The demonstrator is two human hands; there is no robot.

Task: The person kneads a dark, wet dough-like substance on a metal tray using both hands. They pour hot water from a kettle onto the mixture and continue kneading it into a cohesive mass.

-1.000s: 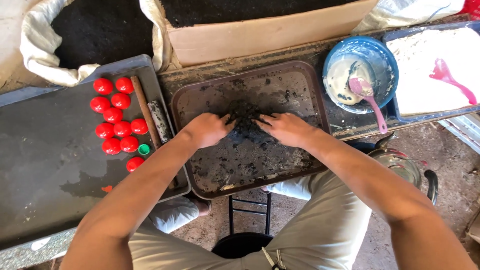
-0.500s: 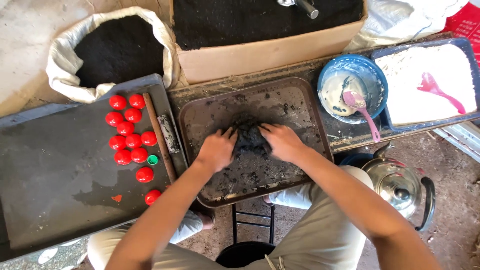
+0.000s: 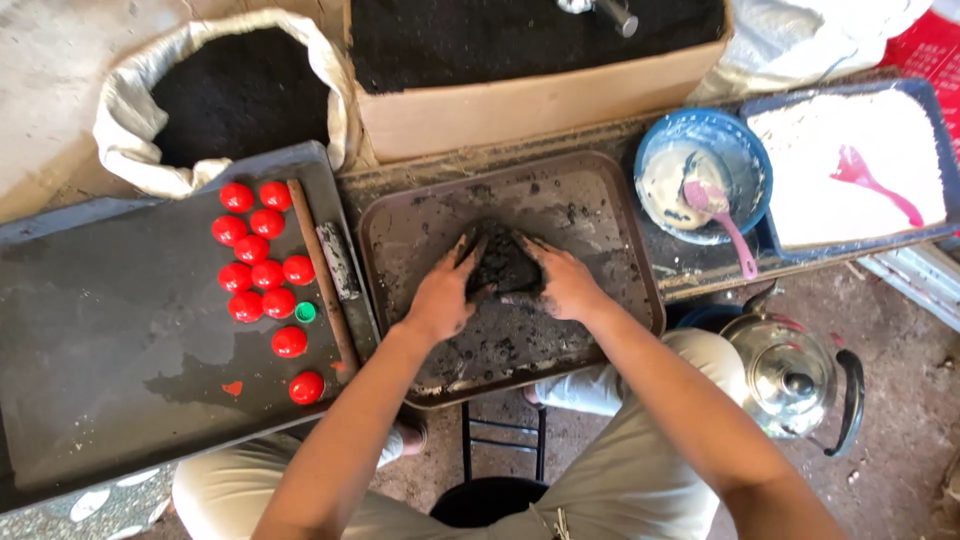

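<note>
A dark, damp-looking lump of black crumbly paste (image 3: 503, 262) sits mid-way on the brown rectangular metal tray (image 3: 620, 230). It looks soft, mouldable and likely to shed crumbs, so cupping it from both flanks suits it. The left hand (image 3: 442, 297) and right hand (image 3: 567, 283) press against its sides, each grip half-curled around it. Red round caps (image 3: 262, 275) lie well apart on the grey board (image 3: 100, 330) to the left.

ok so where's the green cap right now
In the head view, the green cap lies on the grey board at the person's left, among the red caps beside the wooden stick.
</note>
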